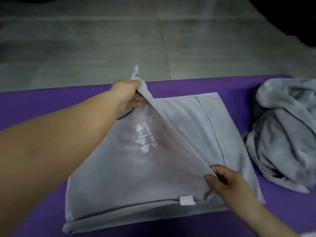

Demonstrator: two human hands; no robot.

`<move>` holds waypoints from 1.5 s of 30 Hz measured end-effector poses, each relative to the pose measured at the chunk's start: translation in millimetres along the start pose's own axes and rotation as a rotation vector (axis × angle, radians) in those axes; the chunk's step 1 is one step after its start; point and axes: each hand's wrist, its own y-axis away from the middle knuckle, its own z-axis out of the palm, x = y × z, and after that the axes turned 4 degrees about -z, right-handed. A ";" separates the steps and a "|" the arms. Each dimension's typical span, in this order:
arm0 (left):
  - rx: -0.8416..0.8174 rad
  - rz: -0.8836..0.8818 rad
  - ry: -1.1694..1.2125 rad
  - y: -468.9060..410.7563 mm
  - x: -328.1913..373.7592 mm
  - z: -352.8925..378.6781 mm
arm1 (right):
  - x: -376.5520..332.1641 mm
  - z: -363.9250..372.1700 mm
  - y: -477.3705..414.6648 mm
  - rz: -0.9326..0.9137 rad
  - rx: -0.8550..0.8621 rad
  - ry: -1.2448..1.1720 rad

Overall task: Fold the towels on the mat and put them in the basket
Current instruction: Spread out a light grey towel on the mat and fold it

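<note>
Nearby: a crumpled grey heap (282,134) lies at the right of the frame, just beside the towel (130,177).
Count: one towel, one heap; how many towels are in the heap cannot be told.
Hands: the left hand (127,94) pinches the far corner of the lifted flap; the right hand (227,182) pinches its near edge.
Towel: centre of the purple mat (51,100).
Room: bare mat at left, floor (102,40) beyond the far edge.

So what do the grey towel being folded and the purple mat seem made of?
Grey towel: soft plush fabric, probably microfibre or fleece, matte short nap; it drapes limply where lifted. Purple mat: likely foam or rubber, smooth matte surface, lying flat.
</note>
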 end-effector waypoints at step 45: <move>-0.264 1.043 -1.569 84.6 -157.7 44.5 | 140.9 -93.0 -5.6 -0.465 -0.069 1.133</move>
